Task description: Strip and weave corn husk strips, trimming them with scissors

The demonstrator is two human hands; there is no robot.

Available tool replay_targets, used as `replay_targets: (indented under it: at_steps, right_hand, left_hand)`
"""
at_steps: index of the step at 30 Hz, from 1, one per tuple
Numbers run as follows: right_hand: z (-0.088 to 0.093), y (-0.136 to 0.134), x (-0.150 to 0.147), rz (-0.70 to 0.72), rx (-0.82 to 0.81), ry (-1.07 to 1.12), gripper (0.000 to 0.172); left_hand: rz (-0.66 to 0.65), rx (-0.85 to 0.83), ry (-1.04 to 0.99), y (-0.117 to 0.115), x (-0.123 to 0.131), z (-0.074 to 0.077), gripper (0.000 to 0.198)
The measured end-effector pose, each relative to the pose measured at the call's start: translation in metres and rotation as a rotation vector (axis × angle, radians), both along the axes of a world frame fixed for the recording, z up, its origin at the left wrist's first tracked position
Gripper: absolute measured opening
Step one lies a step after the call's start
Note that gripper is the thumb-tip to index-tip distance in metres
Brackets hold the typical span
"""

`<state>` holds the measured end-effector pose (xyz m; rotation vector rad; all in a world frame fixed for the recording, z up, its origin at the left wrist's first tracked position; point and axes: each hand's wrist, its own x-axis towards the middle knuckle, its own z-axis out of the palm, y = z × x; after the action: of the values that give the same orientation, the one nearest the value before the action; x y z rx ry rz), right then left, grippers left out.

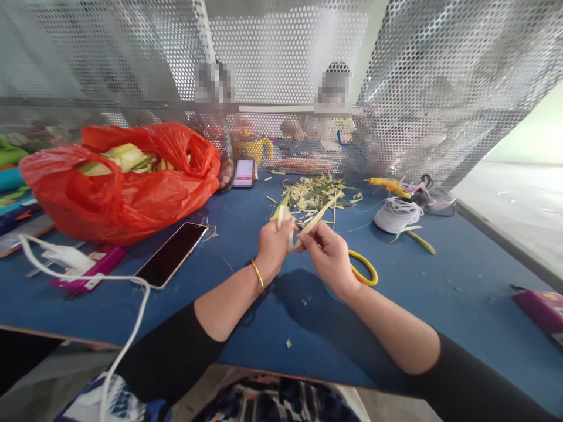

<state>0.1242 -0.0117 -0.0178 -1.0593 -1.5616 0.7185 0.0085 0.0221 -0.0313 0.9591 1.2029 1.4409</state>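
Observation:
Both my hands meet over the middle of the blue table (440, 293). My left hand (273, 243) is closed around a folded pale green leaf strip (281, 215). My right hand (328, 253) pinches a longer leaf strip (317, 218) that slants up and away to the right. The two strips join between my fingers. Just beyond them lies a heap of cut leaf scraps (314, 193). Yellow-handled scissors (366, 271) lie on the table under my right hand, partly hidden by it.
A red plastic bag (127, 193) full of leaves sits at the left, with a phone (172, 253), a white cable (127, 328) and a pink case (94, 266) before it. A roll of white string (396, 215) lies right. Perforated metal screens (440, 88) close the back; people sit behind them.

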Motion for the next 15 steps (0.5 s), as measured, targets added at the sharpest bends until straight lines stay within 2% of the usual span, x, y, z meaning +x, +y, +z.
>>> replay_targets:
  at_steps: [5, 11, 13, 15]
  right_hand:
    - [-0.003, 0.002, -0.001, 0.044, -0.019, -0.035, 0.02]
    - [0.007, -0.004, 0.0, 0.111, -0.009, 0.097, 0.023]
    - [0.015, -0.01, 0.002, 0.184, -0.031, 0.148, 0.029]
    - [0.025, -0.015, 0.006, 0.323, -0.105, 0.254, 0.033]
  left_hand:
    - [-0.057, -0.042, -0.092, -0.003, 0.003, 0.004, 0.029]
    - [0.013, -0.151, -0.081, 0.001, 0.0, 0.007, 0.03]
    - [0.046, -0.178, -0.095, 0.004, -0.003, 0.008, 0.03]
    - [0.093, -0.182, -0.11, 0.008, -0.006, 0.008, 0.03]
